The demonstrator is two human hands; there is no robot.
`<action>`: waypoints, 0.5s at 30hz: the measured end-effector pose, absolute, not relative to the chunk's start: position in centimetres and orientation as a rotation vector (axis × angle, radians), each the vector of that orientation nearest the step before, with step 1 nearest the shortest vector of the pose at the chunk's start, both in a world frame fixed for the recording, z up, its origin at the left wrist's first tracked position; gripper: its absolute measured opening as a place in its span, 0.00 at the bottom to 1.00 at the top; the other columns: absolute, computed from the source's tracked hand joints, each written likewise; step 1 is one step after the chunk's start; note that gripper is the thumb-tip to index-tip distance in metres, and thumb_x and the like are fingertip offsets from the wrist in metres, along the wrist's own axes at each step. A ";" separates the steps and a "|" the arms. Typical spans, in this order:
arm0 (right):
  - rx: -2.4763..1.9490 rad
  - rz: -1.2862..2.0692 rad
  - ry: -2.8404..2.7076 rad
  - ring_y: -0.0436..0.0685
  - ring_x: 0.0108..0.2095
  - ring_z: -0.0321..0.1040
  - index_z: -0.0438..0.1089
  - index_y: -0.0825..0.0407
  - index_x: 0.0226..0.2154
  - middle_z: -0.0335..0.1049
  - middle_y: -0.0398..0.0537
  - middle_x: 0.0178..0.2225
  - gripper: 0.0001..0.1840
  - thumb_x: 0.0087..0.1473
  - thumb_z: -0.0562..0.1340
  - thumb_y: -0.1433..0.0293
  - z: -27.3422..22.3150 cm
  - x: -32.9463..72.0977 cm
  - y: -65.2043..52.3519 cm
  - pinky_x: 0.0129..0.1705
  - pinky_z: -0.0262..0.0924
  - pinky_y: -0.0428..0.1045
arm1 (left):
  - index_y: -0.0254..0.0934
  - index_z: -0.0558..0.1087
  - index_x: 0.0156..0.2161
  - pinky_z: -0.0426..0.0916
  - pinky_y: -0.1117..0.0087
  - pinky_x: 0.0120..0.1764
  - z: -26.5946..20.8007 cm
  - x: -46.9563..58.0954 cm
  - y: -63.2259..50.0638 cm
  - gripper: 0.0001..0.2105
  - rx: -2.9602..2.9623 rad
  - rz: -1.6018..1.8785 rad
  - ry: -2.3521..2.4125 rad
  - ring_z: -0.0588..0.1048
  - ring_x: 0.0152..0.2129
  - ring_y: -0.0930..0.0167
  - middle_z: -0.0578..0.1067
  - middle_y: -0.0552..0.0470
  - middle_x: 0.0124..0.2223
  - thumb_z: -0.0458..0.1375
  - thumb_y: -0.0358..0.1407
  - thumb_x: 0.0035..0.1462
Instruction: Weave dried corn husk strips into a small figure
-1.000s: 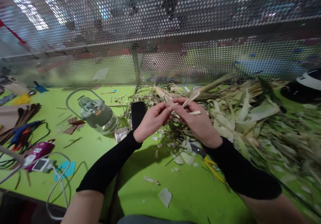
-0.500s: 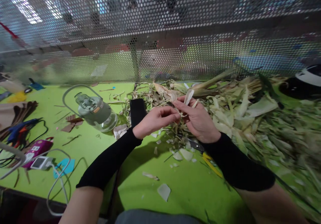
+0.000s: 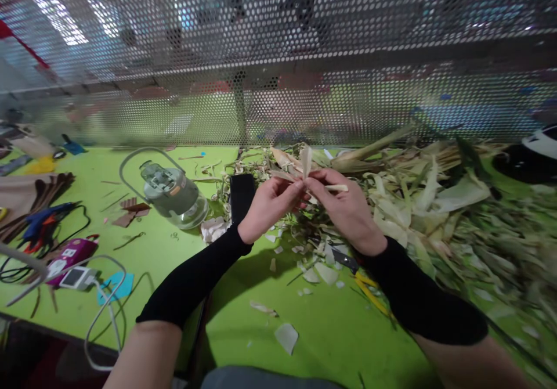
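Note:
My left hand [image 3: 274, 203] and my right hand [image 3: 346, 206] meet over the table, thumbs and fingertips pinched together on pale strips of corn husk [image 3: 306, 159]. One strip stands upright between the fingertips, another points left, and a narrow end [image 3: 337, 188] pokes out to the right past my right fingers. How the strips join is hidden by the fingers. Scissors [image 3: 368, 293] with yellow handles lie just below my right wrist. Small cut husk pieces [image 3: 326, 273] are scattered beneath my hands.
A heap of corn husks [image 3: 409, 209] covers the right side. On the left stand a clear water bottle [image 3: 174, 194], a black phone [image 3: 242, 194], a glue gun [image 3: 46, 223], a purple power strip [image 3: 73, 258] and a white cable [image 3: 115, 308]. A perforated metal screen [image 3: 278, 104] runs along the back.
My hands have drawn together at the fingertips. The husk strip now stands more upright, with other ends fanned left and right. The view has shifted slightly.

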State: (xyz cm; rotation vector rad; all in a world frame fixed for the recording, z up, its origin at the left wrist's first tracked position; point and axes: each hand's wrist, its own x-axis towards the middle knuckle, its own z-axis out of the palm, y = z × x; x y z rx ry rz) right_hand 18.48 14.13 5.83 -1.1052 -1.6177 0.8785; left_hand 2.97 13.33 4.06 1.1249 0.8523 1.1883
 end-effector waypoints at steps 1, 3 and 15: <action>-1.095 0.868 -1.630 0.55 0.33 0.69 0.74 0.49 0.33 0.76 0.47 0.36 0.13 0.56 0.67 0.56 5.8 18.5 14.1 0.36 0.66 0.51 | 0.35 0.73 0.38 0.64 0.75 0.26 4.0 3.0 13.3 0.21 1.140 1.200 0.855 0.73 0.22 0.77 0.76 0.54 0.28 0.67 0.53 0.54; -1.055 0.869 -1.628 0.55 0.34 0.69 0.73 0.48 0.33 0.74 0.45 0.34 0.12 0.56 0.67 0.57 5.6 18.5 14.1 0.37 0.65 0.51 | 0.35 0.73 0.37 0.60 0.75 0.24 3.9 3.2 13.1 0.21 1.189 1.250 0.850 0.66 0.18 0.79 0.70 0.58 0.23 0.65 0.54 0.56; -0.983 0.901 -1.453 0.50 0.24 0.57 0.73 0.47 0.34 0.66 0.41 0.28 0.10 0.56 0.67 0.58 5.1 18.5 14.1 0.25 0.55 0.48 | 0.36 0.73 0.34 0.60 0.73 0.28 3.6 3.1 13.0 0.22 1.534 1.471 0.863 0.62 0.23 0.77 0.68 0.56 0.28 0.59 0.56 0.60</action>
